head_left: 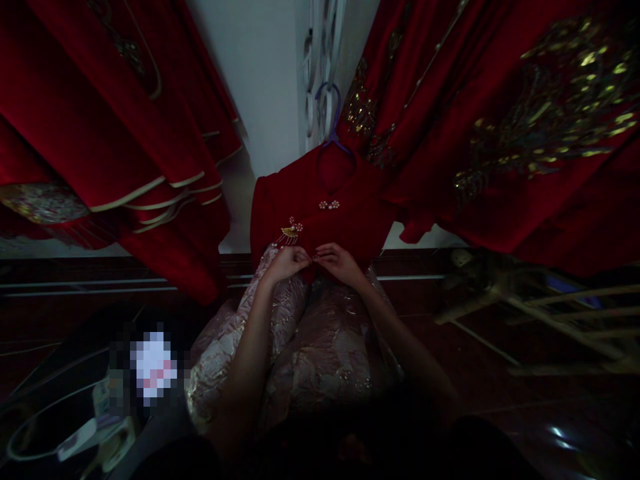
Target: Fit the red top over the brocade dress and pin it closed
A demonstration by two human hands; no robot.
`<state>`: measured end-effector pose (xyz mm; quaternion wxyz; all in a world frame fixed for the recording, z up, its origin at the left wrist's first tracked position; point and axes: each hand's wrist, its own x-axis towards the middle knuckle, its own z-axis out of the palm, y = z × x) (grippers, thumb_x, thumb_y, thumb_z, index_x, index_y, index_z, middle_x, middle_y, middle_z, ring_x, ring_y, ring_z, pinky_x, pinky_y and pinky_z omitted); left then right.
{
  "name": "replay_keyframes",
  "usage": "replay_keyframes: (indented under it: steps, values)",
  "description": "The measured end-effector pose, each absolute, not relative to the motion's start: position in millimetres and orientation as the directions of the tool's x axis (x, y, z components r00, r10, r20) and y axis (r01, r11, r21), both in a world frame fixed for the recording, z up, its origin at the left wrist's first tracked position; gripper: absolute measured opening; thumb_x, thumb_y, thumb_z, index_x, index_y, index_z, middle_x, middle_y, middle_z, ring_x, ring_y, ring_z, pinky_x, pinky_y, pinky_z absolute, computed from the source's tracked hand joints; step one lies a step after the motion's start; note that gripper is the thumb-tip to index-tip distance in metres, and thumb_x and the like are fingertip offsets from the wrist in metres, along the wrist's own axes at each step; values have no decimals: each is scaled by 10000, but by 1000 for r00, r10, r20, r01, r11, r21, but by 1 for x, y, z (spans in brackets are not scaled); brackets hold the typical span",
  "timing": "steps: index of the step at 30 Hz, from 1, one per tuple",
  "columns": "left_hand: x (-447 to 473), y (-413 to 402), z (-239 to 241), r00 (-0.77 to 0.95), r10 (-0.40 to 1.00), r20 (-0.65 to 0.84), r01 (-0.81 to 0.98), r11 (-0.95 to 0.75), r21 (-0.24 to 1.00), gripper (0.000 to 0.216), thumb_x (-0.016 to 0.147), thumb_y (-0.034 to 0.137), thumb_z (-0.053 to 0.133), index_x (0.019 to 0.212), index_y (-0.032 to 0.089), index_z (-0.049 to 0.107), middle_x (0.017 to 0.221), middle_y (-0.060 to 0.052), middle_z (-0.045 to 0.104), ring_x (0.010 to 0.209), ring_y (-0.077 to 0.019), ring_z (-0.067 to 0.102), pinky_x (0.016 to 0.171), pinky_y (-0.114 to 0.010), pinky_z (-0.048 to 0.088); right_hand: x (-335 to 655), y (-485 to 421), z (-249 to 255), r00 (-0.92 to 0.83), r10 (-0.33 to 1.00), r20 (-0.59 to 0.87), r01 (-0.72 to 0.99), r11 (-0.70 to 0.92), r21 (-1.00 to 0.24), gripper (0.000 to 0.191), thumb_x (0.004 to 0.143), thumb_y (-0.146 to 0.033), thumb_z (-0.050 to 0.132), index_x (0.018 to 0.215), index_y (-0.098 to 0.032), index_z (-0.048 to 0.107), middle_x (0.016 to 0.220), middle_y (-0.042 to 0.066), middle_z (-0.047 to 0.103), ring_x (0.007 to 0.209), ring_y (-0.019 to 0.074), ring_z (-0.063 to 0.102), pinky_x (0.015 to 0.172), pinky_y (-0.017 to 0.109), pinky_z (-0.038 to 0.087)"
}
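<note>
A red garment (pixel 345 213) hangs on a purple hanger (pixel 331 127) in front of me, with a pearl button clasp (pixel 329 205) near the collar and a gold fan-shaped brooch (pixel 290 233) lower left. My left hand (pixel 287 262) and my right hand (pixel 339 261) meet at the garment's front, just below the brooch. Both hands have fingers pinched together on the red fabric at a fastening too small to make out. A pale pink embroidered skirt (pixel 310 333) hangs below the red top, under my forearms.
More red garments with cream trim (pixel 125 153) hang at left, and red ones with gold embroidery (pixel 540 127) at right. A white wall (pixel 260 80) stands behind. A pale wooden rack (pixel 550 307) lies at right. Cables and a blurred item (pixel 150 367) sit lower left on the dark floor.
</note>
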<state>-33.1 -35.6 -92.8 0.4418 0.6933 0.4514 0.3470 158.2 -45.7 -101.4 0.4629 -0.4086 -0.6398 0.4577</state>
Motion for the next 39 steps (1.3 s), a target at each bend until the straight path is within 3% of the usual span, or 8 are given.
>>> replay_keyframes:
  steps: [8, 15, 23, 35, 39]
  values:
    - [-30, -37, -91, 261, 965, 42, 436, -156, 886, 108, 644, 163, 643, 733, 114, 680, 710, -45, 708, 654, -152, 635, 608, -228, 471, 154, -52, -104, -323, 925, 202, 77, 238, -968, 290, 740, -321, 695, 974, -189, 584, 1051, 57, 651, 911, 132, 667, 846, 292, 552]
    - [-33, -38, -90, 289, 956, 53, 562, -214, 799, 222, 670, 87, 541, 801, 93, 721, 751, -62, 729, 666, -153, 644, 622, -225, 461, 153, -56, -99, -359, 916, 178, 70, 217, -974, 289, 722, -303, 706, 950, -181, 577, 991, 44, 655, 907, 137, 677, 872, 305, 544]
    - [-34, -38, -90, 283, 955, 86, 670, -260, 696, 227, 720, 132, 555, 842, 107, 746, 796, -70, 744, 708, -169, 655, 648, -236, 463, 154, -56, -100, -395, 902, 173, 87, 225, -970, 282, 731, -293, 708, 953, -184, 573, 1013, 52, 657, 937, 144, 674, 897, 320, 540]
    - [-37, -39, -89, 288, 957, 30, 708, -233, 667, 213, 732, 199, 607, 890, 123, 728, 836, -60, 742, 756, -161, 665, 664, -224, 465, 152, -59, -108, -446, 851, 277, 183, 390, -902, 251, 784, -255, 674, 1011, -195, 587, 1097, 52, 531, 1020, 139, 616, 980, 353, 518]
    - [-37, -36, -96, 277, 961, 9, 685, -204, 699, 238, 710, 307, 672, 862, 130, 716, 822, -57, 733, 751, -167, 660, 649, -230, 456, 152, -61, -107, -472, 837, 275, 201, 406, -891, 260, 791, -228, 663, 1034, -201, 574, 1113, 52, 492, 1025, 138, 610, 977, 356, 527]
